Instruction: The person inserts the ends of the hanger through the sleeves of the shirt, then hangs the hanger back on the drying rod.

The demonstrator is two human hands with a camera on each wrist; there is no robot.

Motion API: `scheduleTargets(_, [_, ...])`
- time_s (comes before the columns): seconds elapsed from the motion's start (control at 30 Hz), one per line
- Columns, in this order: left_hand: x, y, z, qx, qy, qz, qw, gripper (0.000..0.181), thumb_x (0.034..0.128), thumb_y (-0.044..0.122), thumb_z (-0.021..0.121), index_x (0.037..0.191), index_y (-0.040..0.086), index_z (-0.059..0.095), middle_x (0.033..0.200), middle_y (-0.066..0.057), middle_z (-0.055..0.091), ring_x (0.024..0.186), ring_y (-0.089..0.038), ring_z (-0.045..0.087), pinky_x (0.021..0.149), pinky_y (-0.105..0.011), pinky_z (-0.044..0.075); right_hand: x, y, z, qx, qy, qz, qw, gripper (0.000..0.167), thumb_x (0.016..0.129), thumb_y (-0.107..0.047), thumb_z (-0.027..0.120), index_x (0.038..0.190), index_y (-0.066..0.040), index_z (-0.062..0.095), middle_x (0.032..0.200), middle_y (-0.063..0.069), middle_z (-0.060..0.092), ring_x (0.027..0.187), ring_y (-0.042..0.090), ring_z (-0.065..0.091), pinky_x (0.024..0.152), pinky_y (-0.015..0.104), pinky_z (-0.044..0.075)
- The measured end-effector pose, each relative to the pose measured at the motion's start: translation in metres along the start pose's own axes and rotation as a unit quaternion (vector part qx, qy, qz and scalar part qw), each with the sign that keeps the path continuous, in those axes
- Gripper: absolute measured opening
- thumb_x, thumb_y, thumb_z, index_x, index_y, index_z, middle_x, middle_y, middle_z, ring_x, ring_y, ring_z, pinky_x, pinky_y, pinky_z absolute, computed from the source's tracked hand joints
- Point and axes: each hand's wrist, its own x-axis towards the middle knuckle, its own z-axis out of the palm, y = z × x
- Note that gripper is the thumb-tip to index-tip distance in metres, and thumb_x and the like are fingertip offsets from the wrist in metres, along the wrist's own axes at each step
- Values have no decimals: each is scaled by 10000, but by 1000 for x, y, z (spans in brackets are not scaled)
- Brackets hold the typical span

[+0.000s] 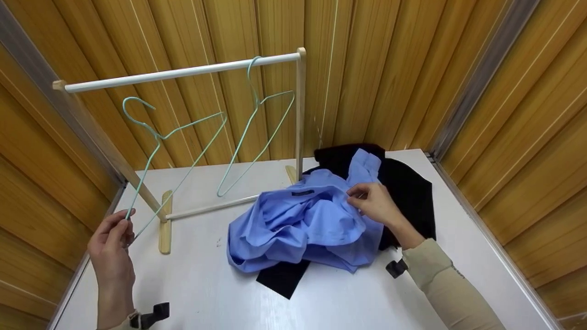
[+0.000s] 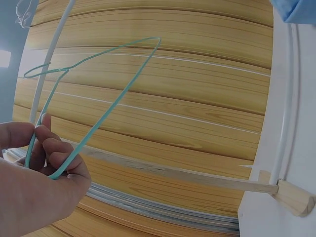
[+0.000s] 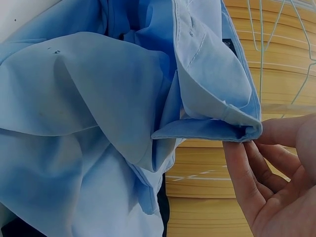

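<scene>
1. From here, the left hand [image 1: 111,238] has its fingers closed round one end of a mint wire hanger [image 1: 158,136], the far shoulder free and the hook seemingly off the white rail [image 1: 183,72].
2. The right hand [image 1: 376,204] pinches an edge of the blue garment [image 1: 316,224] between thumb and fingers, near the neck opening; the rest lies heaped on the surface [image 1: 197,284].
3. The step looks like bringing the two together, so I'd lift that edge gently and let the opening gape before the wire goes near.
4. I'd lead with the free shoulder, using the dark label [image 1: 303,193] to find the neck.
5. Thin wire gripped at one end may twist; a firm, level wrist would help.
6. Black cloth [image 1: 408,197] lies under and behind the garment and could drag along, so I'd check for snags.
7. I'd swing clear of the second hanger [image 1: 258,104], hooked on the rail.
</scene>
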Motion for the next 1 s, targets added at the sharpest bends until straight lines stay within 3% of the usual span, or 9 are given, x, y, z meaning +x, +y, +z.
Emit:
scheduleTargets(0.27, [-4,-8,-1,211,-33,118,9997,245,1064,43,495,1122,-108,679,952,-59,676,821,-207,464,703,-237,386,0,0,-1,-5,29,-9,10000,117,925,-25,727,1033,6,760,900,100,722,736,218,671,611,387,601])
scheduleTargets(0.47, [-6,-14,-3,410,-5,56,9991,253,1059,24,474,1108,-113,681,882,-60,636,784,-219,442,674,-238,375,0,0,-1,-20,15,9,10000,129,923,-22,723,1040,16,761,899,105,723,725,213,676,576,313,584])
scheduleTargets(1.0, [-13,-24,-10,777,154,-208,9966,265,1053,41,469,1088,-100,690,827,-38,622,760,-211,431,647,-231,371,0,1,1,-56,16,74,10000,126,922,-38,725,1035,5,763,888,86,717,720,204,671,572,306,580])
